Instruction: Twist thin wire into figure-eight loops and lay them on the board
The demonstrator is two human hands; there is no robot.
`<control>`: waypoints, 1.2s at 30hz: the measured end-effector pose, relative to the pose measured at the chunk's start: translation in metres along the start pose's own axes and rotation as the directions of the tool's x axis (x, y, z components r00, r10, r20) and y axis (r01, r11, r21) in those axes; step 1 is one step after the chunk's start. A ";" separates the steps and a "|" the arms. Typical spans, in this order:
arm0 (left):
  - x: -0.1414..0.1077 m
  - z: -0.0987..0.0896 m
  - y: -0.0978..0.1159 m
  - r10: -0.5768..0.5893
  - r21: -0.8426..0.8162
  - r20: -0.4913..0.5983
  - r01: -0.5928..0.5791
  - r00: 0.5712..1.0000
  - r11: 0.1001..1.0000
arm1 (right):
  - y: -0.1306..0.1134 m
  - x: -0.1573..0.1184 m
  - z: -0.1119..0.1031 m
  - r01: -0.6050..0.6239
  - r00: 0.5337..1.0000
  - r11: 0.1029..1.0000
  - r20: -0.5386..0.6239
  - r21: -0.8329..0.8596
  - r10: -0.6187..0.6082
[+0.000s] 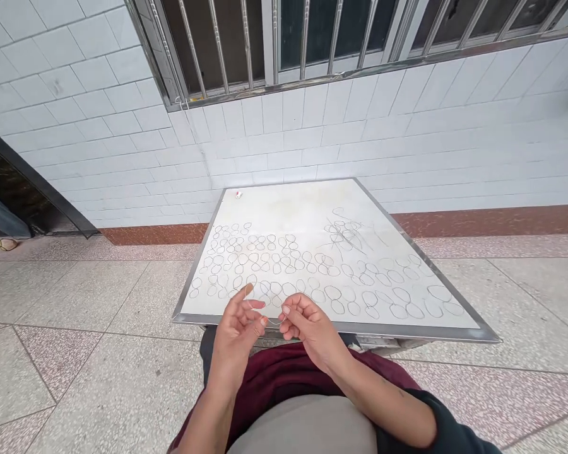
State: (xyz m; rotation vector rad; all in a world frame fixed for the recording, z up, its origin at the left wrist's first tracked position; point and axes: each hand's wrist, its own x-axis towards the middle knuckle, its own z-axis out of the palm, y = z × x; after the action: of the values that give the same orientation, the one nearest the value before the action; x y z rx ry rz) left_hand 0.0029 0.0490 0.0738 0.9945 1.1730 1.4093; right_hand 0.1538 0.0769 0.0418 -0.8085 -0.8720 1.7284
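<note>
Both of my hands are raised over the front edge of a white board with a grey rim. A thin pale thread or wire runs between them. My left hand has its index finger raised with the thread looped by it, and its thumb is near the other fingers, holding the thread. My right hand pinches the other part of the thread between thumb and index finger. Rows of hand-drawn loops cover the front half of the board, below and beyond the hands.
A small white and red item lies at the board's far left corner. Behind stands a white tiled wall with a barred window. A dark doorway is at the left, with a shoe-like object on the floor.
</note>
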 end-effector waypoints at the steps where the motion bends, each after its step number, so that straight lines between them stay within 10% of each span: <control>1: -0.003 0.003 -0.007 -0.005 -0.024 -0.049 0.004 0.999 1.000 | 0.001 0.000 0.001 0.002 1.000 1.000 0.004 0.012 -0.002; 36: -0.027 -0.002 -0.019 -0.073 -0.081 -0.103 0.065 0.992 0.995 | -0.006 -0.007 -0.004 0.018 0.983 0.981 0.182 -0.192 0.018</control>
State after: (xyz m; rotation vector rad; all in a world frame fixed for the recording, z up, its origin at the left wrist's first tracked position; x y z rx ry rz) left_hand 0.0088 0.0226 0.0552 0.8259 1.2087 1.4556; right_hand 0.1622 0.0722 0.0461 -0.7831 -1.1785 1.7568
